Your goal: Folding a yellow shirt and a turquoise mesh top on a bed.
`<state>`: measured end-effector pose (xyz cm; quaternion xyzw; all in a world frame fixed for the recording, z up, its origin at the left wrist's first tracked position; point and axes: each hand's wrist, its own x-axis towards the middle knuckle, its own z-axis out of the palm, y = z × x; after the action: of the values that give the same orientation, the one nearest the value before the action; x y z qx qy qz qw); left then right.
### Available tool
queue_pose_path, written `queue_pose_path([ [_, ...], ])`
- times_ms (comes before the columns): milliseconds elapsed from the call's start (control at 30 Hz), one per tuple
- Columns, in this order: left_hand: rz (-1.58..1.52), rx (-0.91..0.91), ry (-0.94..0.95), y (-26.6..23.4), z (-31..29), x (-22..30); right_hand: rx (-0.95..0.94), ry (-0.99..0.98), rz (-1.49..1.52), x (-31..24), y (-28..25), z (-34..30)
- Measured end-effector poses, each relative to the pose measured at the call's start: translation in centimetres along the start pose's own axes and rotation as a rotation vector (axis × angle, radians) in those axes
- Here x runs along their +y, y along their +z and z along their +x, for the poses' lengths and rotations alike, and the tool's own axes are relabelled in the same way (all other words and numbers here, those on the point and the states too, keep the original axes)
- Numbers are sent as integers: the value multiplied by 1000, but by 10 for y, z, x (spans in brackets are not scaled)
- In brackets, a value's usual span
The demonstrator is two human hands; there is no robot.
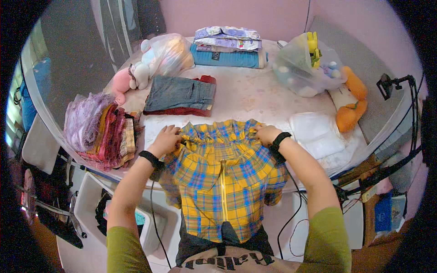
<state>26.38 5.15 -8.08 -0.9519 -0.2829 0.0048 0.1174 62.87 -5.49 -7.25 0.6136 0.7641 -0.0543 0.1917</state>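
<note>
A yellow-and-blue plaid garment (200,182) is hanging spread out between the left hand (166,139) and right hand (267,134), its ruffled, gathered upper edge being held wide. A pale zipper (223,191) is running down its middle; short sleeves (276,182) are drooping at both sides.

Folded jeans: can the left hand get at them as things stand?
Probably yes. The folded jeans lie just beyond the left hand, with nothing on top of them. It's gripping the yellow plaid garment, though, so it would likely need to let go first.
</note>
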Motion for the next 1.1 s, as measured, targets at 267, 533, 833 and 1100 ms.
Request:
queue_pose_path([
  [267,-528,74,44,-123,-35,-8,138,-284,613,29,-74,-88],
  [533,-909,114,-69,-254,-87,23,411,-164,658,7,-153,-199],
  [833,-988,172,93,-334,-148,44,556,-352,648,-41,-207,-295],
  [1100,-1075,259,24,-325,-153,41,626,-213,993,-43,-213,-324],
])
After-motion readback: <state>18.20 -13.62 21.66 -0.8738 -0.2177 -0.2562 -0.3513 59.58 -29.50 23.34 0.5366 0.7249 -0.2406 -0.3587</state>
